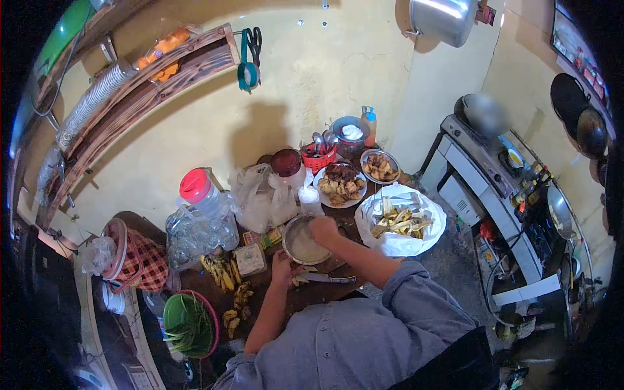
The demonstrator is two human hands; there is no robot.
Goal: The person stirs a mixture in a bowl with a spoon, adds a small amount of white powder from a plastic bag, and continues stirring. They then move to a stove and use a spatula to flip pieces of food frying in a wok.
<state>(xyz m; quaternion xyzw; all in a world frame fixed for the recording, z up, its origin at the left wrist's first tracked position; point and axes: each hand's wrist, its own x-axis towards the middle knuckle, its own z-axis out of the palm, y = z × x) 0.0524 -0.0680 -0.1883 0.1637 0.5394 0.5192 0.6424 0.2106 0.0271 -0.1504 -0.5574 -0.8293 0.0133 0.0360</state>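
A metal bowl (pixel 285 242) with pale, creamy batter (pixel 303 246) in it stands at the front of the table. My left hand (pixel 282 269) grips its near left rim. Over the far right side of the bowl, my right hand (pixel 323 231) is closed; what it holds is hidden. A knife (pixel 329 278) lies just in front of the bowl, near small pale pieces. Beside the bowl to the left are a white-lidded box (pixel 250 260) and a yellow-green packet (pixel 272 236). A white container (pixel 311 200) stands right behind it.
Bananas (pixel 223 272) lie at the left. Behind are a plate (pixel 324 196) of fried pieces, a strainer (pixel 365 170) with more, and a red basket (pixel 316 162) of cutlery. A white bag (pixel 428 242) with banana peels sits right. A stove (pixel 481 153) stands far right.
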